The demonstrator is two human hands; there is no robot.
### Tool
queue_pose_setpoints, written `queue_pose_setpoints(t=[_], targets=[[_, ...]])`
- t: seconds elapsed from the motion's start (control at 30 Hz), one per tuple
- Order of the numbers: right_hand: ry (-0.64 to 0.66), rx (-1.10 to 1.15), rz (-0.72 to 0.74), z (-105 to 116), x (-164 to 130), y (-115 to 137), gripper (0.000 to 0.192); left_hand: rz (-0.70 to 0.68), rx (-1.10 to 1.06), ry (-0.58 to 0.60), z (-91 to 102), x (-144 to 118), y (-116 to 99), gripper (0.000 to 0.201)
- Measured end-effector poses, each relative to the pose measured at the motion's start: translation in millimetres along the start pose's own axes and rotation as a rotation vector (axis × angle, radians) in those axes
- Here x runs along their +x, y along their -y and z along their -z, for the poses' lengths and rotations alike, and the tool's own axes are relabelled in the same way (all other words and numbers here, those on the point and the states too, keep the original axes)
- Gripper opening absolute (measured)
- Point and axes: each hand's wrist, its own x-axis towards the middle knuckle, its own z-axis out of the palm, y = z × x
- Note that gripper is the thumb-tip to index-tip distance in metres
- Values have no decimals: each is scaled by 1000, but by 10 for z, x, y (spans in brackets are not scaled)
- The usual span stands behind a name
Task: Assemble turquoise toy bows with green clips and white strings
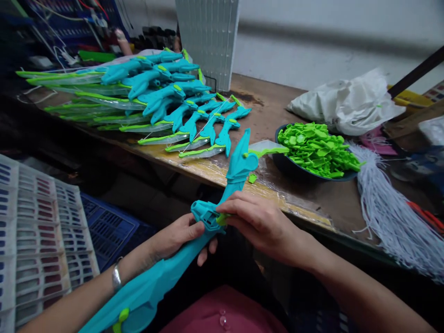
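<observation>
A long teal plastic toy bow [182,261] lies diagonally across my lap, its far end with a green-edged clear limb pointing at the bench. My left hand [183,236] is wrapped round it near the middle, thumb on top beside a slotted, hollow block. Between the fingertips of my right hand [255,222] is a small green plastic piece [222,219], pressed against the side of that block. The fingers partly hide the piece, so I cannot tell how far it sits in the slot.
Several teal and green toy bows [169,92] are stacked on the bench [263,111]. To the right stand a dark bowl [294,169] of green plastic pieces [315,148], a bundle of white strings [391,212] and a white bag [347,99]. Plastic crates [45,240] stand at the left.
</observation>
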Motion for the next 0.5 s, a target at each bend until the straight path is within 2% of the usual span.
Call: queue_pose_setpoints(t=[0.07, 0.2, 0.37, 0.5], targets=[[58, -27, 13, 4, 51, 0, 10, 6, 44, 26, 4, -11, -13, 62], [160, 38, 44, 17, 141, 7, 16, 62, 63, 39, -11, -47, -51, 59], [205, 48, 57, -29, 221, 26, 20, 57, 95, 77, -39, -55, -49, 50], [182, 44, 63, -92, 248, 7, 16, 52, 133, 73, -78, -61, -70, 46]])
